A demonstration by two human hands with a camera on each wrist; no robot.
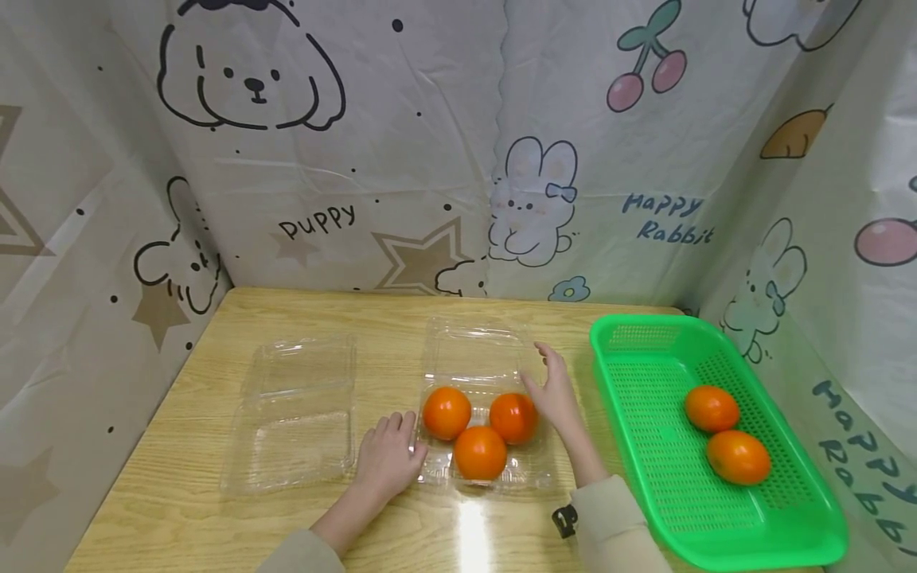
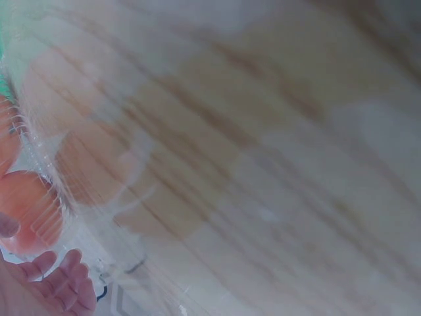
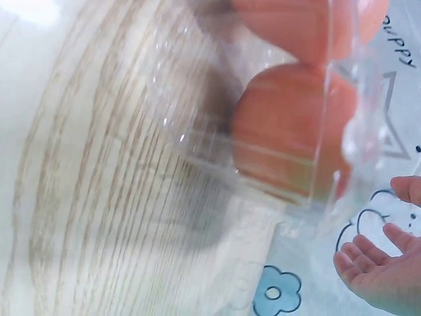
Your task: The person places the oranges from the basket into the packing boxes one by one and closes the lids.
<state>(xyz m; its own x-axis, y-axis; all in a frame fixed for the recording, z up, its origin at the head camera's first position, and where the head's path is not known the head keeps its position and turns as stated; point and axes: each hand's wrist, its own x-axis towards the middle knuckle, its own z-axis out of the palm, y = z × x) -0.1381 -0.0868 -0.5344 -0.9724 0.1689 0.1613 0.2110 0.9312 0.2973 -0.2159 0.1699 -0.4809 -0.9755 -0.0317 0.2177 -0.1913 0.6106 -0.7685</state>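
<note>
Three oranges, one of them the front orange [image 1: 480,454], sit in the base of a transparent plastic clamshell box [image 1: 533,469] whose lid [image 1: 476,350] lies folded back. At the box's left edge is my left hand [image 1: 390,454], fingers extended and thumb near the rim; whether it touches is hard to tell. On the other side, my right hand [image 1: 555,398] is by the right edge near the lid hinge, thumb and fingers spread with nothing between them. In the right wrist view, the right hand [image 3: 385,263] appears apart from the box wall and an orange [image 3: 289,131].
To the left on the wooden table [image 1: 179,446] lies a second transparent clamshell box [image 1: 301,438], lid opened back. A green plastic basket [image 1: 666,493] stands at the right with two oranges, including a nearer orange [image 1: 738,458]. Printed curtains [image 1: 430,159] enclose the table's back and sides.
</note>
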